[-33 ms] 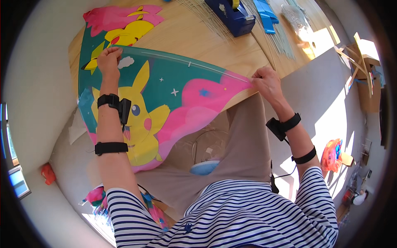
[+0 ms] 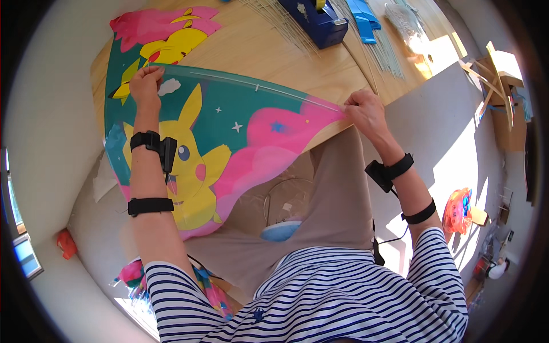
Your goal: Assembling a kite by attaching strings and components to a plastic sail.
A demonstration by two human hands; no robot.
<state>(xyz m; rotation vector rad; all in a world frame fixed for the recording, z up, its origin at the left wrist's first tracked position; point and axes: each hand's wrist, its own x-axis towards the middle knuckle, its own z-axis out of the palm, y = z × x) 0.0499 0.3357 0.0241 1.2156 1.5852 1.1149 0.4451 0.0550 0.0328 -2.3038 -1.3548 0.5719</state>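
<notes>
A thin printed kite [image 2: 226,171], green and pink with a yellow cartoon character, spreads from the tabletop over my lap. Along its upper edge runs a slim white rod [image 2: 234,81] with a small white piece across it. My left hand [image 2: 146,80] pinches this edge at its left end, fingers closed. At the pointed right corner my right hand [image 2: 364,111] grips the kite with curled fingers, close to the rod's end. Between the hands the edge looks nearly straight. Another printed part with a similar yellow figure [image 2: 174,47] lies flat beyond my left hand.
On the wooden table [image 2: 251,48] stand a dark blue tape dispenser [image 2: 313,23], bundles of thin rods [image 2: 384,57], blue strips [image 2: 363,20] and a clear plastic bag [image 2: 405,23]. Cardboard boxes [image 2: 509,123] and an orange bag [image 2: 457,211] sit on the right.
The whole view has shifted slightly, so things appear a little further left. Both hands keep their hold on the kite.
</notes>
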